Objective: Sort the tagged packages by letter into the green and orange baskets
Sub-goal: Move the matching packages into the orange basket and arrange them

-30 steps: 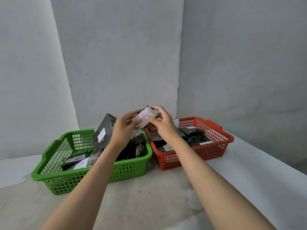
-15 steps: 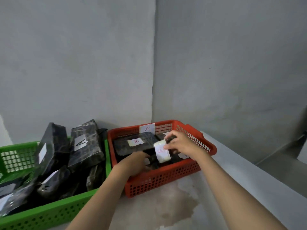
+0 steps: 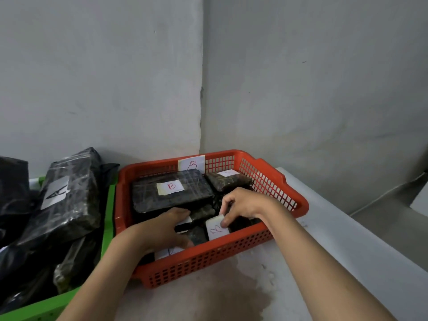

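The orange basket sits in the wall corner with a paper tag "B" on its back rim and several black wrapped packages inside. My right hand pinches a small package with a white "B" tag and holds it low at the basket's front. My left hand lies flat with straight fingers on the packages at the front left of the same basket. A large package tagged "B" lies at the back. The green basket on the left holds black packages, one tagged "A".
The baskets stand side by side on a pale concrete ledge against grey walls. A dark stain marks the ledge in front of the orange basket. The ledge drops off at the right edge.
Both hands carried the small "B" package from above the baskets down into the orange basket. My left hand let go of it and now rests on the packages. The view shifted right and closer.
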